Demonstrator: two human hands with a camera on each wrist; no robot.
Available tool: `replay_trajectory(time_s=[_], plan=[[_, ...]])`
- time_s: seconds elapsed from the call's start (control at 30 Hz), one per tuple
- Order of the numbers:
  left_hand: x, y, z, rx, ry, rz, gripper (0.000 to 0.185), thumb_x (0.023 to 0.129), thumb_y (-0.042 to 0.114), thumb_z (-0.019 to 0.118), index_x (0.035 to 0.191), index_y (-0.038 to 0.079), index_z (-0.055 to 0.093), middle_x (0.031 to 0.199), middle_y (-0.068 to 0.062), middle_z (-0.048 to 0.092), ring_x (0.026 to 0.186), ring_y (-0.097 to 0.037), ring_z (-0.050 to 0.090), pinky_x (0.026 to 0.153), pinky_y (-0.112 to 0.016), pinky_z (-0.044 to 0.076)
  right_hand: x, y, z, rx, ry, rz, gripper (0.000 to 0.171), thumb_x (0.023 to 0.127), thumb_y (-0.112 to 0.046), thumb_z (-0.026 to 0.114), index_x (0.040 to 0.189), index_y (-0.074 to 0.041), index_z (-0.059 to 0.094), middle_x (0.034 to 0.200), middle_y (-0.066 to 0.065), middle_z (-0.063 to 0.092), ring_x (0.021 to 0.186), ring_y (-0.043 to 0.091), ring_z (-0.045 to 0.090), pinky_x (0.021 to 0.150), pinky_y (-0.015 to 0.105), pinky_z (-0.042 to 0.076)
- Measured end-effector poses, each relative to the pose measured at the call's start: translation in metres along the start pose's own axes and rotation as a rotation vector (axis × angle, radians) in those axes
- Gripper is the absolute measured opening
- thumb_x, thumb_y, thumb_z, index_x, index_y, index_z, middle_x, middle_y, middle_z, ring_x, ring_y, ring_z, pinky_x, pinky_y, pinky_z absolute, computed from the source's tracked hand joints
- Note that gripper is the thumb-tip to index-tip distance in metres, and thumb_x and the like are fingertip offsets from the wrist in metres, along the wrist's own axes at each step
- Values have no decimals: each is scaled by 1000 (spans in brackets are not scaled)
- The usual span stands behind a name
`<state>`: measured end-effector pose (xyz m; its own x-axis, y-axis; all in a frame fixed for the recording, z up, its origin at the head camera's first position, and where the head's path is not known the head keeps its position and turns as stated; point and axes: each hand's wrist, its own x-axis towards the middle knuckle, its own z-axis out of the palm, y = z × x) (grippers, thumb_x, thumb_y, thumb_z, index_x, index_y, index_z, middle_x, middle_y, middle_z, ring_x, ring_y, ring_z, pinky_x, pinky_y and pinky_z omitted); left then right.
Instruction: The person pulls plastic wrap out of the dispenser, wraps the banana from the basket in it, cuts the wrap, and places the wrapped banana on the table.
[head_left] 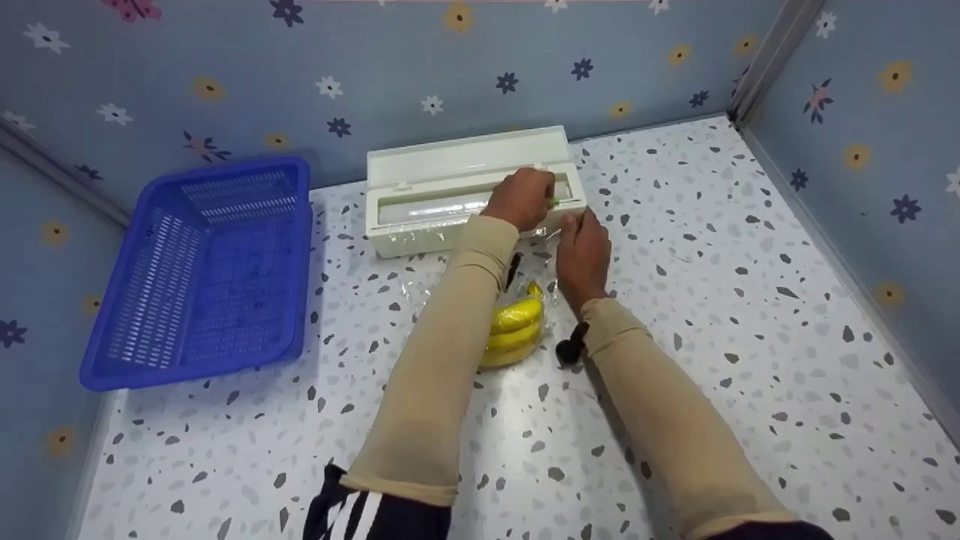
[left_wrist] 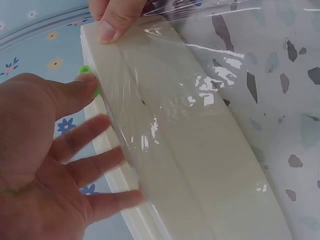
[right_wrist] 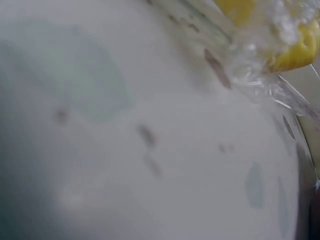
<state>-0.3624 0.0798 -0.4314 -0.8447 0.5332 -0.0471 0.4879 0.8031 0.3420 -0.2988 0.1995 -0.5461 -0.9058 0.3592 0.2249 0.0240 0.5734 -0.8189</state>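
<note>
A white cling-film dispenser box (head_left: 450, 187) lies open at the back of the table. Clear film (left_wrist: 240, 60) is drawn out of it, over its front face and down over a bunch of yellow bananas (head_left: 516, 326). My left hand (head_left: 523, 196) rests on the box's top, thumb against the small green slider (left_wrist: 85, 71), fingers spread and straight. My right hand (head_left: 583, 251) lies at the box's front right end, its thumb (left_wrist: 112, 22) pressing the film onto the box edge. The right wrist view is blurred and shows only tabletop and the wrapped bananas (right_wrist: 295, 50).
A blue plastic basket (head_left: 202, 270) stands at the left, against the wall. The speckled white table (head_left: 750, 300) is walled by flowered blue panels at the back and on both sides. A black strap (head_left: 571, 346) sits at my right wrist.
</note>
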Motion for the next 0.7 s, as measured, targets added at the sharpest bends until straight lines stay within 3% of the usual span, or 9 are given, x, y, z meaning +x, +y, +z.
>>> replay_trajectory(time_s=[0.17, 0.4, 0.7], plan=[[-1, 0, -1, 3, -3, -18, 15, 101, 19, 61, 108, 9, 69, 107, -7, 69, 101, -23, 65, 86, -39, 52, 0, 1, 0, -15, -8, 18, 49, 107, -49, 31, 129, -13, 56, 96, 0, 59, 88, 18, 55, 79, 38, 44], [-4, -7, -3, -10, 9, 6, 14, 98, 10, 59, 106, 4, 69, 104, -10, 71, 99, -27, 67, 88, -39, 52, 1, 1, -1, 8, 7, 8, 43, 107, -47, 36, 124, -14, 59, 89, 1, 59, 83, 20, 56, 76, 40, 45], [-8, -14, -7, -35, -10, 7, 15, 96, 9, 61, 107, 3, 69, 104, -10, 71, 100, -28, 67, 89, -38, 52, 3, 3, 2, -1, 14, 16, 43, 107, -46, 37, 125, -14, 59, 94, 0, 62, 88, 19, 58, 80, 41, 46]])
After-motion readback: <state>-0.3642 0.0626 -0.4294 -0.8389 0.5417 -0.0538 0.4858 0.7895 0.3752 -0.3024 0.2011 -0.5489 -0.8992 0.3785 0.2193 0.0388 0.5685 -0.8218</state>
